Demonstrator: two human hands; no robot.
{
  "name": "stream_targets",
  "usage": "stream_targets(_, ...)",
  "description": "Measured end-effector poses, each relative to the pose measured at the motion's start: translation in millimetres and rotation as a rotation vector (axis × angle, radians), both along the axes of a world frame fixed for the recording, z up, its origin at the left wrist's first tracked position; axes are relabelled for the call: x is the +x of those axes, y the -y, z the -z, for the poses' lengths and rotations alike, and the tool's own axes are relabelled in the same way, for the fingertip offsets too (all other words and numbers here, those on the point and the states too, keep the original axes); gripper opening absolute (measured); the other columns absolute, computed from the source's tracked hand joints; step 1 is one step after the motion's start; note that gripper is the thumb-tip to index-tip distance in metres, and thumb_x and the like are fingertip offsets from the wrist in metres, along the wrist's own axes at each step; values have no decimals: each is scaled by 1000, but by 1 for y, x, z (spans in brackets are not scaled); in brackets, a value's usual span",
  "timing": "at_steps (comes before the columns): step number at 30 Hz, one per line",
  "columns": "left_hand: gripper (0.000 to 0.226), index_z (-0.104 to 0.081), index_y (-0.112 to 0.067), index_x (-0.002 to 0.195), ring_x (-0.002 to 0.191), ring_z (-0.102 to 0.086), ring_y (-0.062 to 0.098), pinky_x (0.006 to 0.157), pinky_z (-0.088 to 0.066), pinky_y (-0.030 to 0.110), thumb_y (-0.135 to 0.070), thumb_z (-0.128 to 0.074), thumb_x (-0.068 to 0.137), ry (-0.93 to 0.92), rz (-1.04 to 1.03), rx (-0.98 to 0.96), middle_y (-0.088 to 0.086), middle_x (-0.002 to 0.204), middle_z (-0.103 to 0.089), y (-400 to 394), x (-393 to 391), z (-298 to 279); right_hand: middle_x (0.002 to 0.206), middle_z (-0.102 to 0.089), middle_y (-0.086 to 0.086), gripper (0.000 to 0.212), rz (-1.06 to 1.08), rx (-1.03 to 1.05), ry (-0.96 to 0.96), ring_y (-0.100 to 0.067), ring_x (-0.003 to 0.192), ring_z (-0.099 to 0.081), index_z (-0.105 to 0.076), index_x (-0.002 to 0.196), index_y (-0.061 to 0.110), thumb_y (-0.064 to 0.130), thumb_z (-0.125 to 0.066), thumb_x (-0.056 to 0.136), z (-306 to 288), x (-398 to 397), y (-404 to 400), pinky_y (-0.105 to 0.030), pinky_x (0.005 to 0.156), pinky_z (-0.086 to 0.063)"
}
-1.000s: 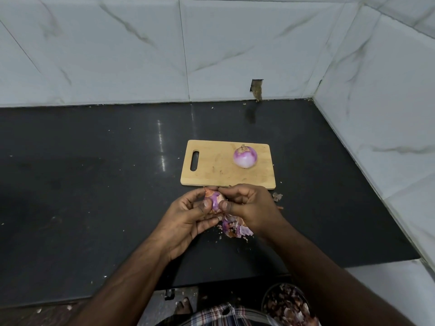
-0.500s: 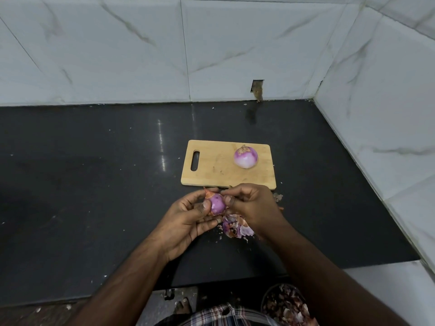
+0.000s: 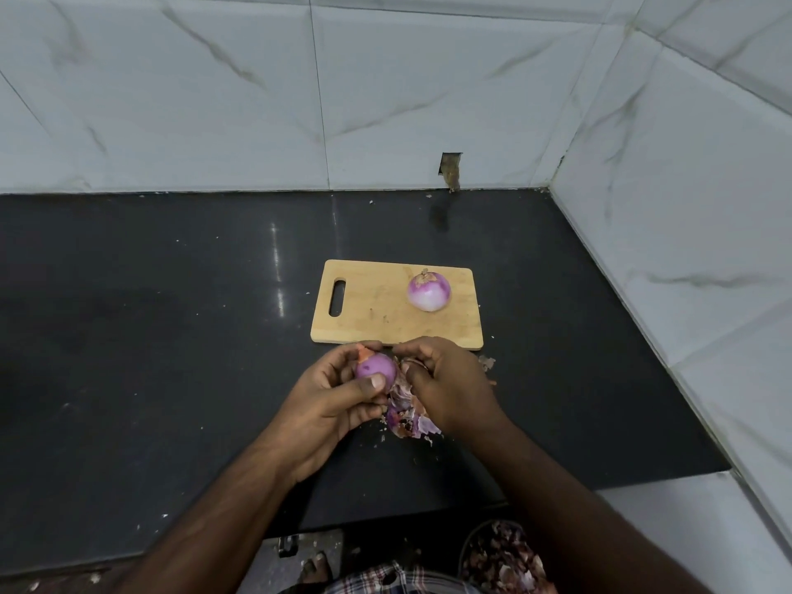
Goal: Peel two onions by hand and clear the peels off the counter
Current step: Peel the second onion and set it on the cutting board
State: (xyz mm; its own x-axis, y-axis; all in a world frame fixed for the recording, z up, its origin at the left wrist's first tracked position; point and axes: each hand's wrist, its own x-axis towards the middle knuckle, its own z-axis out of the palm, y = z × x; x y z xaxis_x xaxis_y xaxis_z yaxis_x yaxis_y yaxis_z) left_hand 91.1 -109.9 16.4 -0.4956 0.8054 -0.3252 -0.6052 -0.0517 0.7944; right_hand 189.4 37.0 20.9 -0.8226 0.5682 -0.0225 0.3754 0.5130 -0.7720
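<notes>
Fingers (image 3: 377, 382) of the left hand (image 3: 330, 400) curl round the half-peeled onion (image 3: 376, 368), thumb pressed on its purple flesh just above the black desk (image 3: 171, 358), while the right hand (image 3: 445, 383) pinches a loose flap of peel (image 3: 405, 366) beside it, its fingertips tucked out of sight. Peelings (image 3: 407, 418) heap beneath both hands, partly hidden by the right wrist. Behind them, a peeled onion (image 3: 429, 291) sits on the wooden cutting board (image 3: 373, 310); no writing shows anywhere.
</notes>
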Motion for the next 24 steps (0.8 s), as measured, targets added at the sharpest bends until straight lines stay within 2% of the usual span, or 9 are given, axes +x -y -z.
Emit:
stream_targets(2, 43, -59, -7, 117, 71, -65, 22, 59, -58, 25, 1, -76, 79, 59, -31, 17, 17, 102, -68, 0, -1, -1, 112, -69, 1, 27, -42, 139, 63, -13, 106, -61, -72, 115, 18, 8, -58, 95, -2, 4, -2, -18, 87, -41)
stream_targets(4, 41, -59, -9, 113, 77, -64, 27, 59, -58, 26, -2, -72, 75, 82, -43, 23, 20, 104, -67, 1, -3, -1, 111, -69, -1, 25, -46, 172, 65, -14, 105, -61, -73, 114, 16, 9, -59, 95, -6, 7, -5, -15, 81, -36)
stream_targets(7, 31, -65, -12, 105, 78, -64, 29, 60, -58, 27, -1, -72, 77, 96, -33, 45, 20, 102, -68, 4, -5, -1, 112, -70, 3, 21, -103, 140, 75, -11, 104, -61, -75, 112, 19, 20, -63, 95, -13, 10, -9, -18, 81, -39)
stream_targets(9, 27, -67, -13, 103, 72, -66, 25, 60, -58, 27, 1, -69, 80, 107, -34, 50, 20, 100, -68, 4, -6, 0, 123, -68, 6, 25, -128, 121, 68, -9, 110, -60, -74, 115, 22, 29, -68, 92, -19, 12, -11, -22, 89, -44)
stream_targets(12, 35, -65, -10, 111, 79, -64, 29, 62, -59, 27, 0, -70, 78, 97, -22, 47, 20, 106, -67, 4, -6, 1, 123, -68, 9, 33, -37, 14, -62, -5, 110, -62, -69, 123, 25, 29, -71, 90, -24, 13, -13, -33, 95, -53)
stream_targets(15, 39, -64, -9, 116, 82, -64, 27, 67, -60, 28, -3, -69, 78, 80, -16, 51, 18, 107, -68, 3, -6, 1, 120, -68, 11, 43, -84, -198, -67, -1, 103, -66, -65, 128, 28, 25, -76, 86, -24, 11, -3, -29, 88, -57)
stream_targets(20, 46, -59, -5, 123, 74, -66, 23, 65, -59, 28, -2, -65, 77, 93, -15, 74, 18, 103, -69, 3, -8, 2, 85, -76, 5, 24, 3, -292, -183, -6, 79, -73, -76, 91, 23, 0, -75, 83, -13, 5, 8, -24, 72, -58)
stream_targets(22, 47, -59, -4, 123, 73, -66, 24, 63, -59, 28, -1, -63, 76, 100, -10, 70, 20, 103, -68, 4, -9, 3, 79, -76, 4, 22, 17, -276, -174, -8, 75, -72, -76, 86, 22, 0, -75, 83, -11, 5, 6, -26, 71, -59)
stream_targets(24, 46, -62, -5, 120, 72, -66, 24, 62, -59, 28, -1, -64, 74, 112, 0, 75, 21, 103, -67, 5, -9, 4, 78, -75, 6, 23, 24, -232, -136, -6, 72, -71, -76, 85, 24, 1, -74, 84, -9, 3, 3, -22, 68, -55)
